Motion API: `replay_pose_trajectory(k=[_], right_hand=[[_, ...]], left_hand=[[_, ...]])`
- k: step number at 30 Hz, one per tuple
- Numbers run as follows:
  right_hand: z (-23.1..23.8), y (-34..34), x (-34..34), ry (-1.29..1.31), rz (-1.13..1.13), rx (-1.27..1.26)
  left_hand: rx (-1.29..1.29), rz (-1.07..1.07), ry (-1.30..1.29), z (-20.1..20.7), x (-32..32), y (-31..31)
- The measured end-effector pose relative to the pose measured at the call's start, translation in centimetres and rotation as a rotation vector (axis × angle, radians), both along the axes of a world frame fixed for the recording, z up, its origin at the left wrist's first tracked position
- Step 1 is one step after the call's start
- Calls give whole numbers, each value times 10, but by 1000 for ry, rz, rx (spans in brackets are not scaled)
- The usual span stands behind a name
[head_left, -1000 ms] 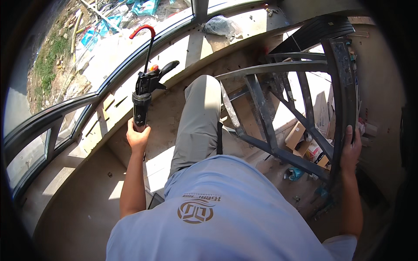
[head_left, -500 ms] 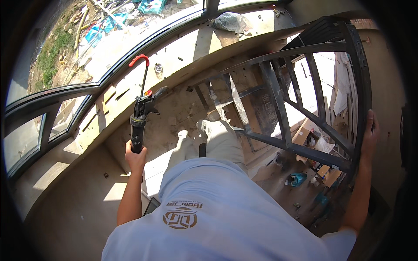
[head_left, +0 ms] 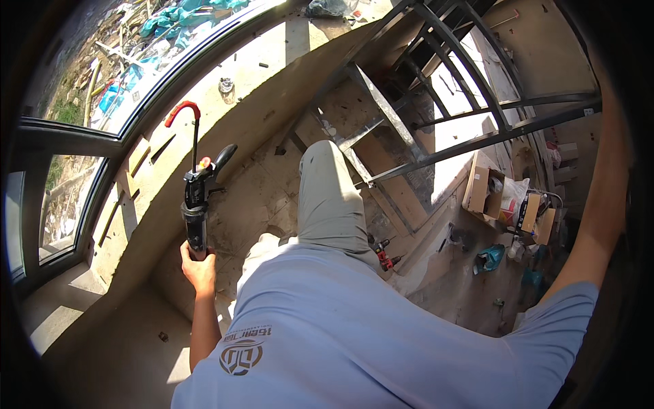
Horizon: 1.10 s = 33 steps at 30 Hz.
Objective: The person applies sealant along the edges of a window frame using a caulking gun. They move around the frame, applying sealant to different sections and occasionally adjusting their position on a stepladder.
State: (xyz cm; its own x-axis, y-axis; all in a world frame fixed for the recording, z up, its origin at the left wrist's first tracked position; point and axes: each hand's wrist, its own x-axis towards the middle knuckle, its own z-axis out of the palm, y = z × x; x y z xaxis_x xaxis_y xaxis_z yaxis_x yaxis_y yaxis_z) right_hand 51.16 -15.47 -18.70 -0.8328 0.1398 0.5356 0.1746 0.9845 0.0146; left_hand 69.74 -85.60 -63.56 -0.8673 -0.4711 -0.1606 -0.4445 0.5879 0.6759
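My left hand (head_left: 199, 271) is closed around the lower barrel of a black caulking gun (head_left: 195, 218). The gun points up and away from me, and a rod with a red hooked end rises from its top. My right forearm (head_left: 606, 163) stretches up along the right edge, across the end of a dark metal frame with crossbars (head_left: 470, 138). The right hand itself is lost in the dark rim, so its grip does not show. The frame leans at the far right, worn pale in places.
A concrete ledge (head_left: 272, 51) runs below the window frame (head_left: 71, 140), with offcuts on it. On the floor lie a red and black power drill (head_left: 386, 258), an open cardboard box (head_left: 485, 189) and a crumpled teal bag (head_left: 489, 259). Debris covers the ground outside.
My body has turned and one knee has come forward. The metal frame has swung up and away on the right, and my right arm has reached farther out. The gun stays in my left hand.
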Motion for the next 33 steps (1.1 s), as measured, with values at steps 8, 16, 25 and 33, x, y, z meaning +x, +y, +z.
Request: replay_pose_trajectory(k=[8,16,25,33], right_hand=[[-268,-154,33,15,429,-92],[-484,-119,32,-633,-434,-443],[-476,-114,41,-672,-417,-454],[-454,-181,106,-800,-437,-435]], left_hand=[[53,115,86,39,97,-50],[-39,234,79,61,113,-50],[92,177,101,77,55,-46],[108,54,134,100,39,-79]])
